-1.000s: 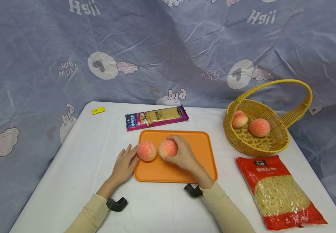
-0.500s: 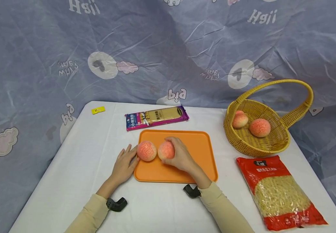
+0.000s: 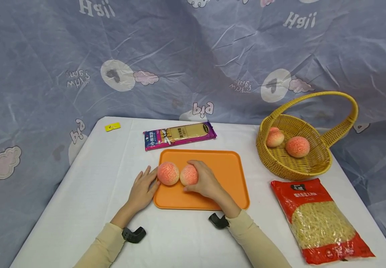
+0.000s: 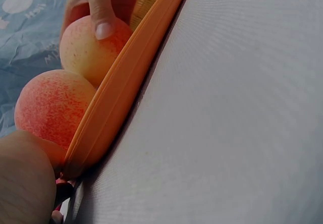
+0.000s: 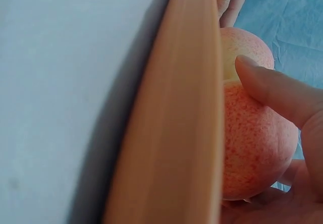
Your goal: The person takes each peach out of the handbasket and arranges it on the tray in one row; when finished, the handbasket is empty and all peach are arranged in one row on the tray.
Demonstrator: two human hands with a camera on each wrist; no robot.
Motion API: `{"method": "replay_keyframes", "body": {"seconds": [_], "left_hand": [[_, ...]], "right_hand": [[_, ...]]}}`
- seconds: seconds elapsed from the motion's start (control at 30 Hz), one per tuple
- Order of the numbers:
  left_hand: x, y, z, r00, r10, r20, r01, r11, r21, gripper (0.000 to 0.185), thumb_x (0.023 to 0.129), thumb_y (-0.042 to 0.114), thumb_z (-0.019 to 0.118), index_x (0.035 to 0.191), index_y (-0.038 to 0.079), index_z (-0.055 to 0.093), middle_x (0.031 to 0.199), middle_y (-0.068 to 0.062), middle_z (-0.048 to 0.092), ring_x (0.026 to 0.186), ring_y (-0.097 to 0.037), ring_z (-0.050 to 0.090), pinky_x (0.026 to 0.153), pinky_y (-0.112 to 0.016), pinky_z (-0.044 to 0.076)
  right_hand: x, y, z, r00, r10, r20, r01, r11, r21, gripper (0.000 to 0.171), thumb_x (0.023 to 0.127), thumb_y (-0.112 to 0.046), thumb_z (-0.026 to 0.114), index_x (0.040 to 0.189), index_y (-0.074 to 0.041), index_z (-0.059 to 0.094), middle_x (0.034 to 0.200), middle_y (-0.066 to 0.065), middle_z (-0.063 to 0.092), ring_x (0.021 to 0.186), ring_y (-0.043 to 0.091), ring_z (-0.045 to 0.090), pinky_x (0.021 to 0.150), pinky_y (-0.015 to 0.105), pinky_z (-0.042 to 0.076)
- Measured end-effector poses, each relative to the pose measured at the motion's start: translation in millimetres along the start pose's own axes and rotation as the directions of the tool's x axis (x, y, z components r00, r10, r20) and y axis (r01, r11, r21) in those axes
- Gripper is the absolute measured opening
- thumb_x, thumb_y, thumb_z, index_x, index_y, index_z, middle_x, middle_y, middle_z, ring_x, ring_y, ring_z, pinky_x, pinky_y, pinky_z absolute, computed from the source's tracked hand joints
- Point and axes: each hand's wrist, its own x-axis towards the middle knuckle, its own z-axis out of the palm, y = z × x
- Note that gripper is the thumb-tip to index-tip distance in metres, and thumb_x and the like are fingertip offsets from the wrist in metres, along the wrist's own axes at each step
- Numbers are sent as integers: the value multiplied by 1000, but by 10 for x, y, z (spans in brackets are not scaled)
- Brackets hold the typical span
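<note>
Two pink-orange peaches lie side by side on an orange tray [image 3: 226,167] in the head view. My right hand [image 3: 202,180] grips the right peach [image 3: 188,175], thumb in front and fingers over the top, and this peach touches the left peach [image 3: 168,173]. My left hand [image 3: 142,189] lies flat on the white table with straight fingers, their tips at the tray's left rim beside the left peach. The right wrist view shows the thumb [image 5: 277,93] on the held peach [image 5: 252,143] behind the tray rim [image 5: 181,108]. Both peaches show in the left wrist view [image 4: 48,108].
A yellow wicker basket [image 3: 293,167] with a handle stands at the right, holding two more peaches [image 3: 297,146]. A red bag of noodles [image 3: 320,221] lies in front of it. A purple noodle pack [image 3: 180,134] and a yellow tag [image 3: 112,127] lie behind the tray.
My right hand has moved the held peach a little left, up against the left peach. The left hand has stayed still.
</note>
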Motion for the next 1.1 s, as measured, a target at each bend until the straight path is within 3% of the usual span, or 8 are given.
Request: {"method": "replay_keyframes", "body": {"seconds": [0.4, 0.53, 0.63, 0.73, 0.87, 0.97, 1.03, 1.1], "left_hand": [[17, 2, 26, 999, 26, -19, -26, 1000, -2, 52, 98, 26, 56, 145, 6, 46, 149, -12, 48, 144, -41, 31, 118, -61, 18], [-6, -2, 22, 999, 26, -29, -26, 1000, -6, 52, 98, 24, 56, 146, 6, 46, 148, -13, 49, 144, -42, 32, 117, -61, 18], [-11, -4, 22, 999, 25, -25, -25, 1000, -8, 52, 99, 25, 55, 146, 6, 45, 148, -13, 48, 144, -42, 31, 118, -61, 17], [-11, -3, 19, 999, 22, -25, -23, 1000, -9, 52, 99, 26, 54, 146, 6, 45, 149, -13, 48, 144, -42, 31, 117, -60, 17], [-5, -1, 10, 999, 24, -28, -24, 1000, 1, 51, 99, 26, 55, 145, 6, 47, 148, -12, 48, 143, -42, 32, 117, -60, 18], [-4, -3, 6, 1000, 20, -20, -20, 1000, 2, 52, 99, 26, 55, 145, 6, 46, 149, -12, 48, 144, -41, 31, 118, -60, 18], [-6, 0, 6, 1000, 15, -14, -15, 1000, -3, 52, 99, 26, 55, 145, 6, 46, 149, -12, 47, 145, -41, 30, 118, -59, 17], [-9, 1, 16, 1000, 10, -11, -10, 1000, -6, 52, 99, 26, 55, 146, 6, 46, 149, -12, 47, 145, -40, 30, 119, -59, 16]], "right_hand": [[-53, 7, -106, 1000, 23, -7, -23, 999, -22, 95, 61, -22, 94, 142, -11, 46, 141, 11, 50, 128, 33, 48, 109, 53, 39], [-114, -38, -363, 999, -9, -33, 8, 1000, -30, 88, 67, -24, 91, 142, -11, 47, 141, 12, 51, 128, 34, 49, 108, 53, 41], [-177, -65, -707, 984, -79, -160, 82, 997, 13, 74, 71, -18, 89, 135, -5, 54, 134, 15, 57, 123, 35, 54, 103, 50, 48], [-231, -26, -1119, 908, -120, -402, 175, 979, 103, 57, 74, -5, 84, 125, 4, 61, 123, 20, 63, 116, 32, 60, 98, 41, 53], [-292, 163, -1628, 707, 27, -707, 179, 960, 215, 40, 81, -1, 77, 118, 3, 65, 114, 14, 66, 108, 21, 63, 93, 24, 54], [-297, 404, -1894, 588, 193, -785, 42, 962, 268, 37, 85, -12, 75, 120, -6, 66, 114, 4, 65, 108, 16, 62, 92, 19, 52], [-264, 584, -2008, 566, 282, -775, -86, 955, 285, 42, 87, -21, 74, 126, -10, 63, 120, 2, 63, 114, 16, 58, 96, 22, 50], [-210, 760, -2083, 575, 356, -737, -208, 934, 289, 50, 88, -28, 73, 133, -12, 57, 130, 6, 58, 122, 19, 54, 102, 28, 46]]}}
